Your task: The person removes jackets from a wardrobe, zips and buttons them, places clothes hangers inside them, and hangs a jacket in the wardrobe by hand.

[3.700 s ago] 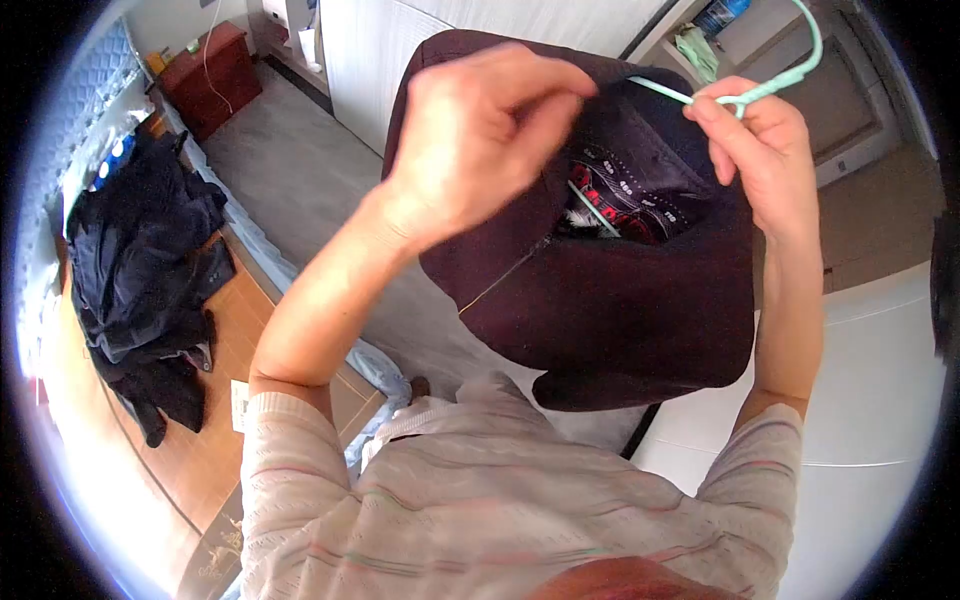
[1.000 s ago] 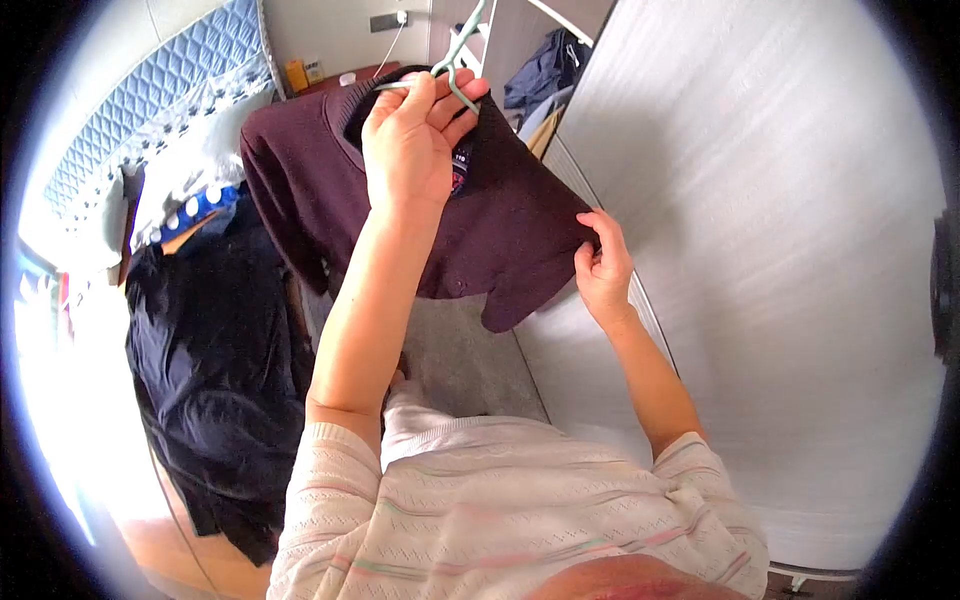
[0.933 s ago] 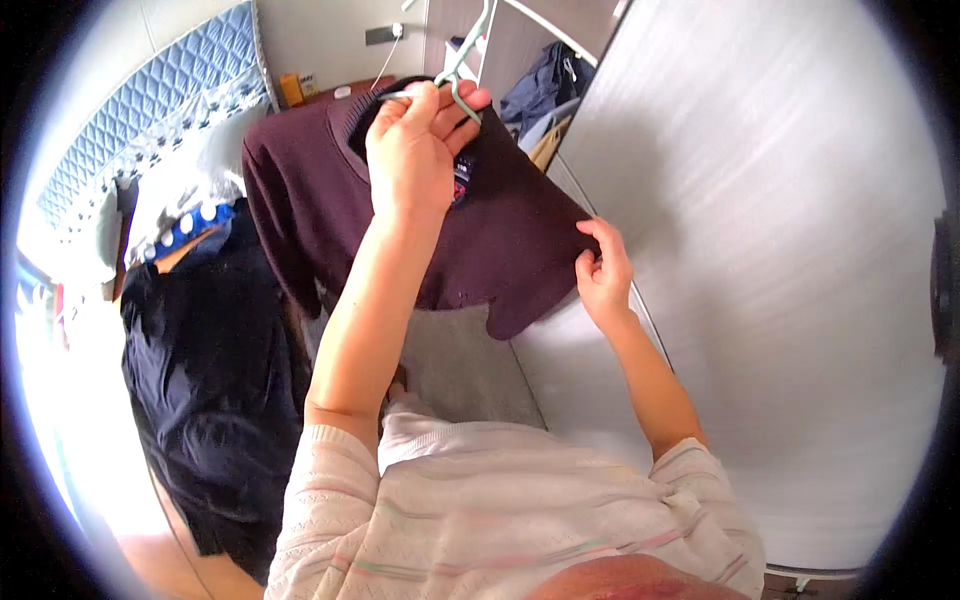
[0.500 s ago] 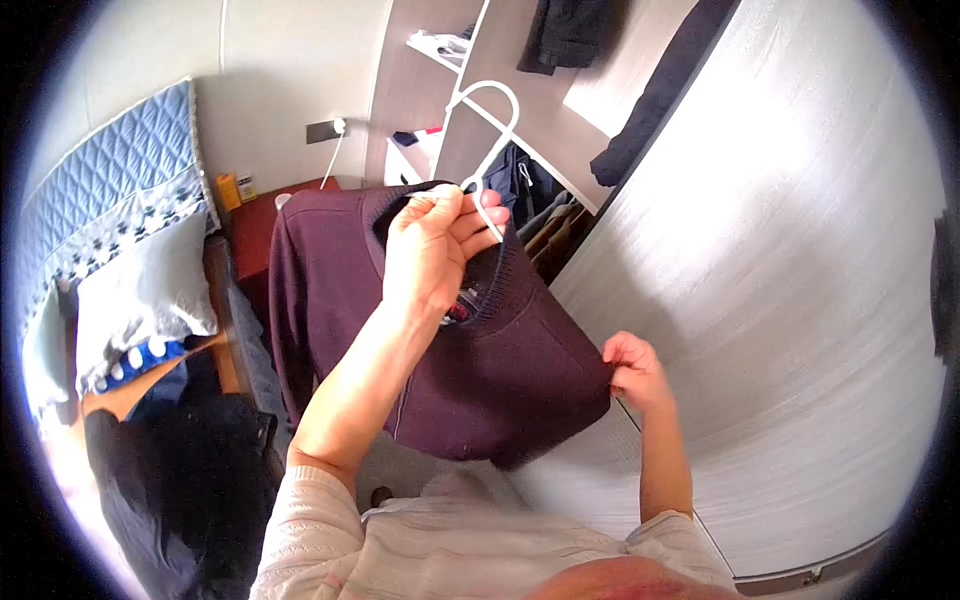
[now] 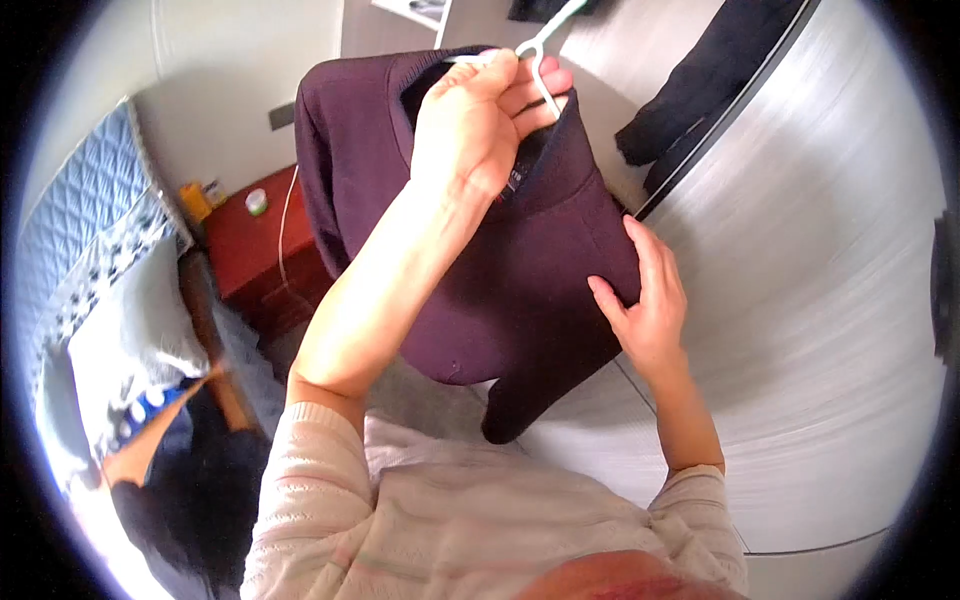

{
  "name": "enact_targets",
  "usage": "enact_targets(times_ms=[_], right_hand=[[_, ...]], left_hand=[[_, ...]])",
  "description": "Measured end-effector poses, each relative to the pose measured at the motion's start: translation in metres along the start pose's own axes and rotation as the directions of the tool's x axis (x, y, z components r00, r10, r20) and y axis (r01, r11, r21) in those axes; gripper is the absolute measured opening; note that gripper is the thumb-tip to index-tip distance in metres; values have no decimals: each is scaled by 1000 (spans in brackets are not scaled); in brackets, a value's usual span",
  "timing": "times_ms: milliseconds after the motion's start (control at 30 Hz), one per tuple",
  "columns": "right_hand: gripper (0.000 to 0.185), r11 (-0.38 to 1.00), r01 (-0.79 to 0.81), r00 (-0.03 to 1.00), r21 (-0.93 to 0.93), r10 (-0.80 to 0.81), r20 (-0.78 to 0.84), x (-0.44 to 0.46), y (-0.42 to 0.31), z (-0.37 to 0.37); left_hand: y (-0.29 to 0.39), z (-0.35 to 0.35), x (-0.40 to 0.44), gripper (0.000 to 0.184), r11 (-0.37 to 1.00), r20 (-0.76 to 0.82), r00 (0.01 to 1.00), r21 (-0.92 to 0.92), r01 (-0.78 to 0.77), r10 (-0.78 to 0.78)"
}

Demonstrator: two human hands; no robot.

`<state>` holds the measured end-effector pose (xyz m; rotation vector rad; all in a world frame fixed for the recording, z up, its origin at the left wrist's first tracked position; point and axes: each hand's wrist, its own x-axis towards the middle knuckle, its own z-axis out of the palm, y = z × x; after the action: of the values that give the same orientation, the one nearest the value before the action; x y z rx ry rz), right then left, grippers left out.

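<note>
A dark maroon knitted sweater (image 5: 500, 290) hangs on a white hanger (image 5: 547, 90) in front of me. My left hand (image 5: 475, 120) grips the hanger just below its hook, at the ribbed neckline. The hook runs up to the top edge of the view. Against the sweater's right shoulder rests my right hand (image 5: 650, 300), thumb and fingers spread apart around the fabric edge. One sleeve dangles below it.
Pale wardrobe doors (image 5: 800, 330) stand at right, with dark clothes (image 5: 690, 90) hanging beside them. On the left are a red bedside table (image 5: 250, 245), a cushion (image 5: 135, 320) and a pile of dark clothing (image 5: 190, 500) on the bed.
The sweater and hanger have risen and shifted right in view with my left hand. My right hand has gone from pinching the shoulder's edge to spreading its fingers, higher up.
</note>
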<state>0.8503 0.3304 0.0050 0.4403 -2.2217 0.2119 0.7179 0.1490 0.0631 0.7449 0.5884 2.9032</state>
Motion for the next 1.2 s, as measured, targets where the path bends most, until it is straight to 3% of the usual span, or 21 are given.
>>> enact_targets(times_ms=[33,133,267,300,400,433,567,800,900,1000,1200], right_hand=[[58,1000,21,1000,-7,-21,-18,11,5,3],[54,979,-201,978,-16,202,42,37,9,-1],[51,928,-206,978,-309,208,-29,77,3,19],[60,931,-195,981,-309,180,-76,83,1,30],[75,827,-59,998,-559,28,-64,104,-36,52],[85,784,-113,993,-611,116,-35,108,-36,54],[91,670,-274,951,-689,296,-91,97,-11,78],[94,491,-224,957,-842,275,-95,192,-14,26],[91,355,-132,991,-925,70,-114,205,5,13],[89,299,-115,993,-947,17,-115,218,17,2],[82,207,-3,999,-978,41,5,265,-2,-28]], left_hand=[[0,-1,11,10,999,32,999,6,40,-40],[4,-11,47,13,992,118,986,53,114,-119],[21,-17,97,16,978,220,953,53,202,-208],[28,-17,111,17,977,253,945,16,212,-209],[42,-13,144,17,960,305,917,-30,277,-255],[45,-10,155,17,950,317,905,-35,311,-284],[18,-11,157,20,934,417,844,30,357,-336],[24,51,246,28,958,514,828,-36,283,-226],[19,69,264,29,962,558,808,-61,266,-188],[11,83,280,29,967,577,803,-83,242,-152],[22,112,317,31,933,570,793,-122,339,-213]])
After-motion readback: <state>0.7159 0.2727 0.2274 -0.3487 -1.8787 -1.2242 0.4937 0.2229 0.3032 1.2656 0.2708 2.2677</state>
